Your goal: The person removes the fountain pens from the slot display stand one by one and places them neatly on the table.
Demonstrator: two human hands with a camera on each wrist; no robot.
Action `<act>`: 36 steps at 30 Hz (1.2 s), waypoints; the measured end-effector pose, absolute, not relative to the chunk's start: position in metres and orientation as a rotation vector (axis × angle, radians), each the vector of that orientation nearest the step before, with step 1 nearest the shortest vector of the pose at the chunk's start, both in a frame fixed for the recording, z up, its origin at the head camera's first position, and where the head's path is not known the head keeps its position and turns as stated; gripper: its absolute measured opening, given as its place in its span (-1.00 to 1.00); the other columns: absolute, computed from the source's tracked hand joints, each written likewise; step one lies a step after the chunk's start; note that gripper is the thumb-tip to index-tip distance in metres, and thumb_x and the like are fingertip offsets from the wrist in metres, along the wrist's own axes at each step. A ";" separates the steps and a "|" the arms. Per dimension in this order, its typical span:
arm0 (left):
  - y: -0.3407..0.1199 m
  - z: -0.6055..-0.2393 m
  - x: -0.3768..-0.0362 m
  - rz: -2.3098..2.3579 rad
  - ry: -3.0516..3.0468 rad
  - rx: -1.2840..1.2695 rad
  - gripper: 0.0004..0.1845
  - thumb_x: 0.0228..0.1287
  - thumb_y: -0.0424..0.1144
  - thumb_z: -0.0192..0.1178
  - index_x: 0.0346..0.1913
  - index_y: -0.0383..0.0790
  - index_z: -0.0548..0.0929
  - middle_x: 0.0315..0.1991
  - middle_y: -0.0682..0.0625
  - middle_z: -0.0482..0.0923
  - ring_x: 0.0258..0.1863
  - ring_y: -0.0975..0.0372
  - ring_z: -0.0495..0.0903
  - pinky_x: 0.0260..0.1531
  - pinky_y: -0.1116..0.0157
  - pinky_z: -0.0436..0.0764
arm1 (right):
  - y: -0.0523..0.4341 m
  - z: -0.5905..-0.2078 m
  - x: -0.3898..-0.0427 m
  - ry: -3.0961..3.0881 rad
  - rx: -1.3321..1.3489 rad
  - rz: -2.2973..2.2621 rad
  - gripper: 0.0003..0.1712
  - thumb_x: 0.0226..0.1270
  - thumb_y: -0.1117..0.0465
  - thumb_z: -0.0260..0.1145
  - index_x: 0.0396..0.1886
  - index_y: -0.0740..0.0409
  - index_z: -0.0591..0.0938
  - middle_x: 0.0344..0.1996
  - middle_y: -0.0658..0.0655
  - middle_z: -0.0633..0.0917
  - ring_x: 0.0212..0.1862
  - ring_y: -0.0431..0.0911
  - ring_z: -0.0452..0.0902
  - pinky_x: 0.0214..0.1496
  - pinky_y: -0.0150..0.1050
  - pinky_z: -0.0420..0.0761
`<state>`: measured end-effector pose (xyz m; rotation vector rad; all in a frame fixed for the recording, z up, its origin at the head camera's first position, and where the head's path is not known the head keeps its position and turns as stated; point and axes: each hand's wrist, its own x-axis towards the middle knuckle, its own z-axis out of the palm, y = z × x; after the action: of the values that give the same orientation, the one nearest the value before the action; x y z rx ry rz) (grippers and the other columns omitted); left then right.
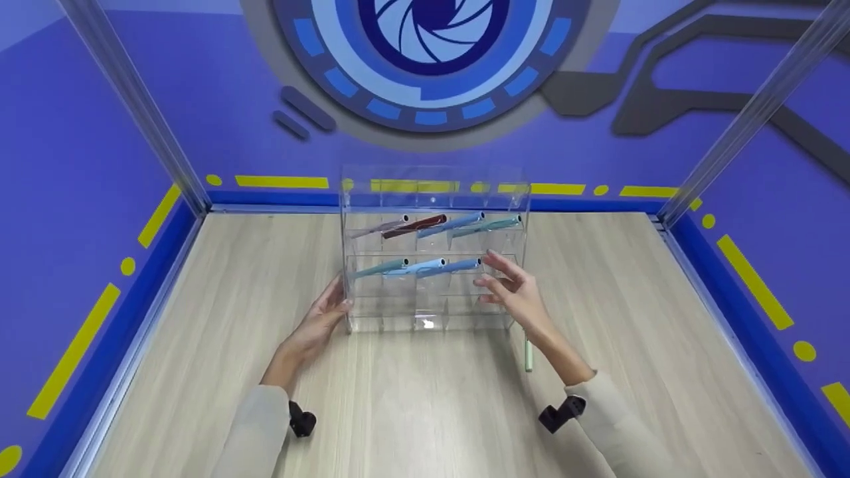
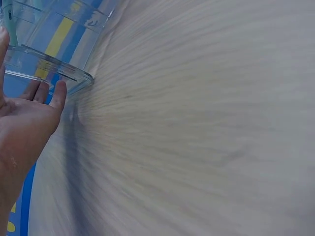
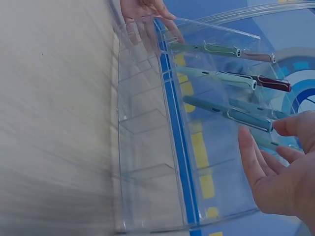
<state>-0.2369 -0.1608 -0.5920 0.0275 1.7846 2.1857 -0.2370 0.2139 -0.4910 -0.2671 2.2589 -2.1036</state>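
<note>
A clear acrylic pen rack (image 1: 431, 305) with stepped, divided tiers stands on the table. Its upper filled tier has a greyish-lilac pen (image 1: 378, 228), a dark red pen (image 1: 415, 226), a blue pen (image 1: 451, 225) and a teal pen (image 1: 488, 226). Below lie a green pen (image 1: 380, 267), a light blue pen (image 1: 415, 267) and another blue pen (image 3: 236, 114). My left hand (image 1: 321, 325) holds the rack's left side, thumb at its front edge. My right hand (image 1: 521, 299) is beside the lower blue pen's end, fingers spread and nothing gripped.
A pale green pen (image 1: 528, 355) lies on the wooden table (image 1: 412, 411) right of the rack, partly hidden by the right hand and forearm. Blue printed walls (image 1: 166, 99) with metal frame edges enclose the table at the back and sides.
</note>
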 end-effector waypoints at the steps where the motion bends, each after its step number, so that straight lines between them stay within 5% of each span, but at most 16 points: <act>1: -0.161 -0.592 -0.237 2.182 1.788 0.030 -0.23 0.62 -0.26 0.00 0.68 0.09 -0.14 0.71 0.00 -0.31 0.70 0.08 -0.36 0.69 0.06 -0.20 | 0.211 -0.492 -0.238 2.238 -0.255 -2.104 -0.39 0.52 0.38 0.22 0.51 0.25 0.36 0.43 0.33 0.48 -0.04 -0.21 0.77 -0.11 -0.31 0.81; 23: -0.164 -0.594 -0.239 2.145 1.807 0.068 -0.20 0.61 -0.19 0.04 0.68 0.13 -0.17 0.71 0.05 -0.34 0.70 0.12 -0.40 0.69 0.09 -0.22 | 0.188 -0.504 -0.250 2.140 -0.249 -2.081 -0.55 0.63 0.25 0.11 0.43 0.19 0.47 0.25 0.45 0.58 -0.01 -0.01 0.79 -0.10 -0.21 0.82; 36: -0.165 -0.598 -0.237 2.173 1.789 0.096 -0.20 0.60 -0.23 0.05 0.68 0.07 -0.16 0.71 0.02 -0.34 0.70 0.10 -0.38 0.68 0.08 -0.18 | 0.193 -0.506 -0.242 2.116 -0.263 -2.234 -0.58 0.65 0.28 0.05 0.38 0.32 0.40 0.20 0.27 0.68 0.03 -0.07 0.77 -0.06 -0.15 0.82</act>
<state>-0.2366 -0.1653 -0.5977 0.0961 1.7891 2.1734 -0.2424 0.1928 -0.5056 -0.2635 2.1156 -2.2341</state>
